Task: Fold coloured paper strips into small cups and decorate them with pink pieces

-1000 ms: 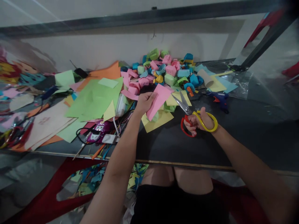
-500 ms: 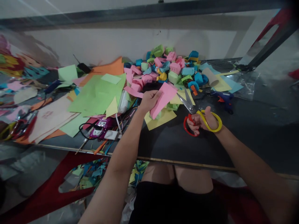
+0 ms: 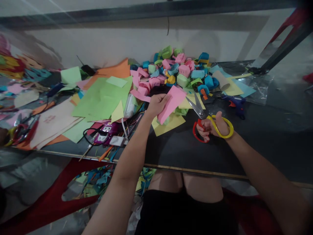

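My left hand [image 3: 157,103] pinches a piece of pink paper [image 3: 173,101] by its left edge, holding it tilted above the table. In my right hand [image 3: 212,126] is a pair of scissors [image 3: 201,114] with one red and one yellow handle loop. Its blades are spread and point up and left, their tips close to the right corner of the pink paper. Yellow paper [image 3: 160,130] lies on the dark table below my left hand, and another yellow piece [image 3: 188,103] is behind the blades.
Folded paper pieces [image 3: 183,70] are heaped by the wall. Green sheets [image 3: 102,98] and a purple device with a black cable [image 3: 105,133] lie left. A blue glue gun [image 3: 236,103] and cardboard tube [image 3: 221,80] are right. Another person's hand [image 3: 3,136] shows at far left.
My hands, the pink paper and the spread scissors hold nearly the same pose. The whole view has shifted very slightly. At far left, the other person's hand and scissors have moved a little.
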The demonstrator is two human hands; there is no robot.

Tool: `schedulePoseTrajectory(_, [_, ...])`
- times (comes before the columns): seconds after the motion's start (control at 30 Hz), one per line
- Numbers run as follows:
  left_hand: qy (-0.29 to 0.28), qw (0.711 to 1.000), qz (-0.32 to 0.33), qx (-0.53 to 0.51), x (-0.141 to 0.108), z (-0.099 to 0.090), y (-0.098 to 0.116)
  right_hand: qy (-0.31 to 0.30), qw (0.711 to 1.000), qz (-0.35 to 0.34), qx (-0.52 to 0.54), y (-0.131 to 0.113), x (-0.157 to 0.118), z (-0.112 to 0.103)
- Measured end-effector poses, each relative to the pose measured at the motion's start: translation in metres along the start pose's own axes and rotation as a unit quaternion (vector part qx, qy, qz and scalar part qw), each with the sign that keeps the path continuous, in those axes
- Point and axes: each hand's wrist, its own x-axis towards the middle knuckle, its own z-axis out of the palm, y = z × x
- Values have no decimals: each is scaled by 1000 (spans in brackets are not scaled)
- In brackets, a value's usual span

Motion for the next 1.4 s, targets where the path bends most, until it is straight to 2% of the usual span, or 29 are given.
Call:
schedulePoseTrajectory(0.2, [-28,1000,6,11,-1,2,6,11,1000,24,4,-2,-3,0])
schedulePoseTrajectory(0.47, [-85,996,21,12,-12,26,19,31,998,53,-1,-7,-2,3])
schedulePoseTrajectory(0.63, [-134,989,42,34,-17,30,27,27,998,50,3,-4,-2,1])
schedulePoseTrajectory(0.8, [-135,988,50,48,-17,32,26,36,999,18,20,7,-4,-3])
schedulePoseTrajectory(0.9, [-133,989,43,53,-16,32,24,36,999,23,30,11,-5,-6])
schedulePoseTrajectory(1.4, [-139,989,39,44,-12,30,18,40,999,0,28,8,0,-1])
